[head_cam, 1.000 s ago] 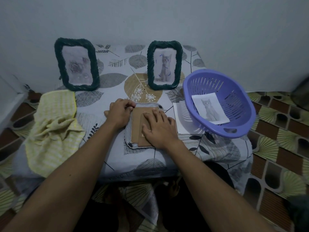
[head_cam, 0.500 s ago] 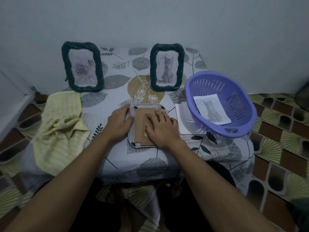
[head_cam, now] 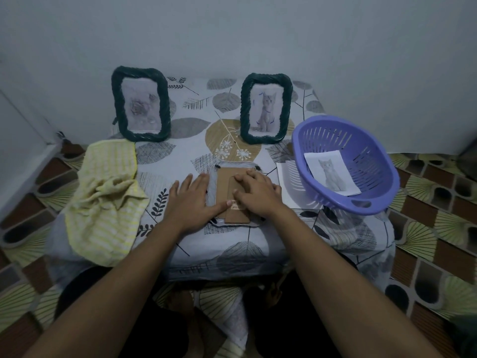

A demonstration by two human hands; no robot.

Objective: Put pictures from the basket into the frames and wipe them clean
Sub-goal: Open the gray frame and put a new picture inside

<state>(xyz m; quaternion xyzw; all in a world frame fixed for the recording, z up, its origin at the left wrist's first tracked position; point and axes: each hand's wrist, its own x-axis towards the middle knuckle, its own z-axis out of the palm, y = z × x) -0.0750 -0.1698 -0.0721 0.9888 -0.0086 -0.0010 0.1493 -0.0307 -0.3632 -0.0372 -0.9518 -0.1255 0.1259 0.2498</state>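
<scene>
Just to the left of the purple basket (head_cam: 333,136), past a loose white sheet (head_cam: 286,187) tucked partly under it, the third frame (head_cam: 211,184) lay face down on the table (head_cam: 232,244) with its brown backing board (head_cam: 224,187) uppermost. A second before, our left grip (head_cam: 192,200) had been curled at that frame's far-from-basket edge; now it lay spread and flat, fingers straight, resting on that edge with the thumb pressing the lower part of the board. Our right grip (head_cam: 254,192) had stayed flat on the board, fingers loosely spread and pinching nothing. We judged from this that the fiddling at the edge was done and the back was being pressed home, so this frame seemed nearly closed; whether a picture was already inside we could not tell. One cat picture (head_cam: 331,174) remained inside the basket. Two dark rope-edged frames stood upright behind and to the left of the basket, the nearer (head_cam: 265,108) showing a cat, the farther (head_cam: 140,104) a flower. The yellow cloth (head_cam: 105,202) lay crumpled well to the left of the basket, untouched, so the wiping of this frame looked yet to come.
</scene>
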